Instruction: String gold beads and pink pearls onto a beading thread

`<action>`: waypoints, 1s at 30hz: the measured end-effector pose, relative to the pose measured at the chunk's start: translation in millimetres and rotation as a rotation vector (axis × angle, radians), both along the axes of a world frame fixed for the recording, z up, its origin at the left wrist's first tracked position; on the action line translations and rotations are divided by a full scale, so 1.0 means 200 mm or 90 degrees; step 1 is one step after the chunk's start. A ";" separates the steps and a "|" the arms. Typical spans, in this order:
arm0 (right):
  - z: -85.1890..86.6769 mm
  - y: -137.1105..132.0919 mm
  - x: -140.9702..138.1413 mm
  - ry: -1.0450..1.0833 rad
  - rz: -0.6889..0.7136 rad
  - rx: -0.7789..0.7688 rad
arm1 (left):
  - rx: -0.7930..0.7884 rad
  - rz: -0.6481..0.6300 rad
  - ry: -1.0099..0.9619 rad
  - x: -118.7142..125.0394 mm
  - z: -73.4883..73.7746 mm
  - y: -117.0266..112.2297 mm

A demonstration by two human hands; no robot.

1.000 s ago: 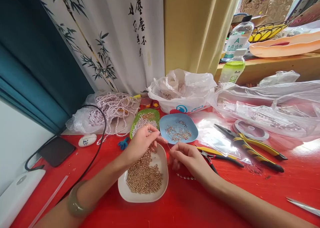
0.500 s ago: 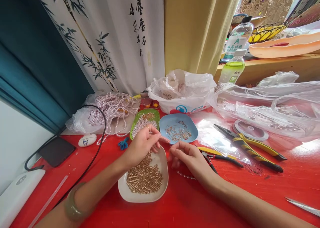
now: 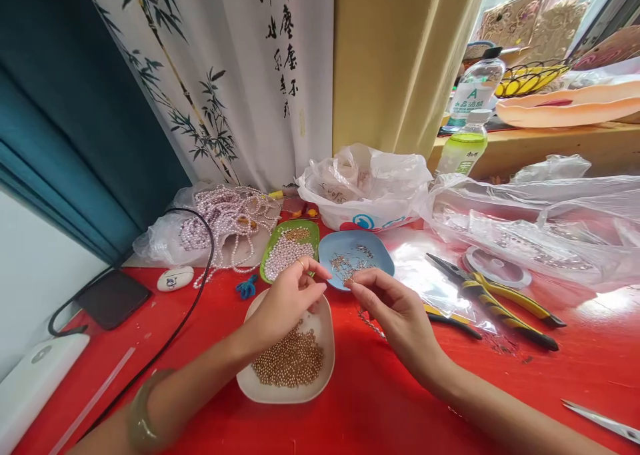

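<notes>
My left hand (image 3: 293, 295) hovers over the far part of a white tray (image 3: 245, 375) of gold beads (image 3: 293, 360). Its thumb and forefinger are bent towards each other, and whatever they hold is too small to name. At the near edge of a blue dish (image 3: 385, 258), my right hand (image 3: 393, 302) pinches something tiny and gold-coloured between thumb and forefinger. Small metal pins and findings (image 3: 345, 265) lie in that dish. A thin beaded strand (image 3: 371, 324) lies by my right hand, partly covered by it. The hands are slightly apart.
A green dish (image 3: 289, 252) holds pink and gold beads. Pink bead strands (image 3: 230, 218) are heaped at the back left. Yellow-black pliers (image 3: 500, 302), a wire spool (image 3: 497, 268) and scissors (image 3: 603, 420) lie right. A bag-lined tub (image 3: 365, 195) stands behind; a black cable (image 3: 200, 285) curves left.
My right hand has moved up and forward to the blue dish's edge, covering more of the pliers beside it. My left hand has shifted slightly right. The view has tilted a little.
</notes>
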State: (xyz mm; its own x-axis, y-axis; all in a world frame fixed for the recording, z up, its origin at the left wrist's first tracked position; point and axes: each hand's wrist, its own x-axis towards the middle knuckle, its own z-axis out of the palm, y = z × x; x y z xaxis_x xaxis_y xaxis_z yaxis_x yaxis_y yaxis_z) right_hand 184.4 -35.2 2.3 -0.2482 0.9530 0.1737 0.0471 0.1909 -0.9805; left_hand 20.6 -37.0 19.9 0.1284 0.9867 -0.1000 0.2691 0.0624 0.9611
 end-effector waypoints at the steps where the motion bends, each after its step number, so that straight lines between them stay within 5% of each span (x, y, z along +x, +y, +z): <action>1: 0.01 0.00 0.00 0.006 -0.005 0.004 | -0.001 0.002 -0.007 0.01 0.00 -0.01; 9: 0.09 -0.05 -0.01 0.058 0.005 -0.022 | -0.056 -0.075 -0.161 0.10 0.04 -0.10; 20: 0.12 -0.01 0.03 0.002 -0.043 -0.003 | -0.091 -0.047 -0.214 0.07 0.06 -0.09; 26: 0.17 -0.02 0.03 0.002 0.019 0.051 | -0.120 -0.077 -0.237 0.07 0.07 -0.09; 30: 0.19 -0.02 0.03 0.050 0.024 -0.025 | -0.166 -0.123 -0.289 0.06 0.06 -0.09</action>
State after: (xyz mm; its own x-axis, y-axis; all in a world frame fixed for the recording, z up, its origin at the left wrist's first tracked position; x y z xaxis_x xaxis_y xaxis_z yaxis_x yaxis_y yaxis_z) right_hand 190.9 -38.9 40.5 -0.2715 0.9497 0.1561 -0.0363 0.1519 -0.9877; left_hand 32.3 -54.2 31.6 0.3924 0.8906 -0.2300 -0.1387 0.3045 0.9424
